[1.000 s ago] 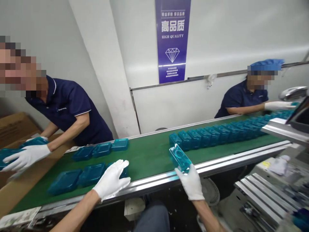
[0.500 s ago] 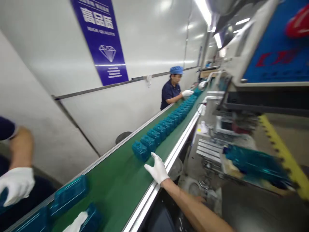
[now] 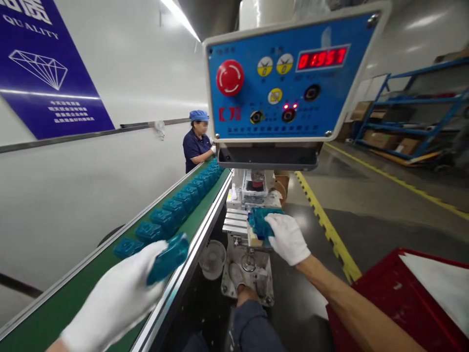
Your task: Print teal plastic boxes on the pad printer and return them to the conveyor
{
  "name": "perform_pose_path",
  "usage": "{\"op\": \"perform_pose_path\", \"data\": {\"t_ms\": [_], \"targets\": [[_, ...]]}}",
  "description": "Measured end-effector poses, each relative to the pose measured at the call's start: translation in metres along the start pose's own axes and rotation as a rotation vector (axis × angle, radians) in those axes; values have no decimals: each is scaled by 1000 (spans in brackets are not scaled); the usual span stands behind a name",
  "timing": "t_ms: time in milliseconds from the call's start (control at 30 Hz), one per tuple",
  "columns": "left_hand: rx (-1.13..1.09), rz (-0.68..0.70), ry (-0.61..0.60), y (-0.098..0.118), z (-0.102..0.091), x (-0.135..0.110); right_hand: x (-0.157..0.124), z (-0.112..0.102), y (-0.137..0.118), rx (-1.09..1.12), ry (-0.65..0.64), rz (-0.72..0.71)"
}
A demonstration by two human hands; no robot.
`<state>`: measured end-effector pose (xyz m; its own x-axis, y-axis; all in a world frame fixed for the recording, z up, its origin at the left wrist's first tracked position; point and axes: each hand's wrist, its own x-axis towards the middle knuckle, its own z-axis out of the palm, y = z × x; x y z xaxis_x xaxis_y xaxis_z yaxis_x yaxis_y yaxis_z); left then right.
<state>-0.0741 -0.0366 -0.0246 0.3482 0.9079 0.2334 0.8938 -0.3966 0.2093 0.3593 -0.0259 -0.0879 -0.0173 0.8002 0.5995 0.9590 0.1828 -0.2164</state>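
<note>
My left hand (image 3: 117, 298), in a white glove, is closed on a teal plastic case (image 3: 169, 257) above the near rail of the green conveyor belt (image 3: 54, 313). My right hand (image 3: 287, 238), also gloved, is closed on another teal plastic case (image 3: 261, 222) that rests on the fixture of a small machine (image 3: 252, 205) under a blue control panel (image 3: 286, 78). A row of teal cases (image 3: 176, 208) runs along the belt away from me.
A co-worker in a blue cap (image 3: 197, 142) stands at the far end of the belt. A red bin (image 3: 399, 298) sits at the lower right. A small fan (image 3: 212, 259) is under the belt. Blue shelving (image 3: 414, 117) stands across the yellow-lined floor.
My view has swung right from the belt to the machine. My right hand left the belt's edge and now grips a case on the fixture. My left hand has lifted a case off the belt.
</note>
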Motion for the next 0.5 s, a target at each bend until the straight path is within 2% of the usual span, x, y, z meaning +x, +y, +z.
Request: {"op": "perform_pose_path", "data": {"t_ms": [67,133,200,267,300,367,433,500], "targets": [[30,253,49,65,9,53,2,-18,7,238,73,253],[31,505,40,130,26,104,-8,-41,16,405,221,515],[40,680,-6,184,48,145,-28,-60,28,496,336,649],[50,774,-62,219,70,169,-51,-72,42,552,382,713],[50,798,-87,229,81,175,-62,-74,48,586,389,737],[28,822,-126,235,98,176,-81,-74,57,657,409,774],[-26,841,-149,228,109,171,-95,-64,58,725,455,778],[-108,788,-127,218,116,169,-102,-45,49,734,500,784]]}}
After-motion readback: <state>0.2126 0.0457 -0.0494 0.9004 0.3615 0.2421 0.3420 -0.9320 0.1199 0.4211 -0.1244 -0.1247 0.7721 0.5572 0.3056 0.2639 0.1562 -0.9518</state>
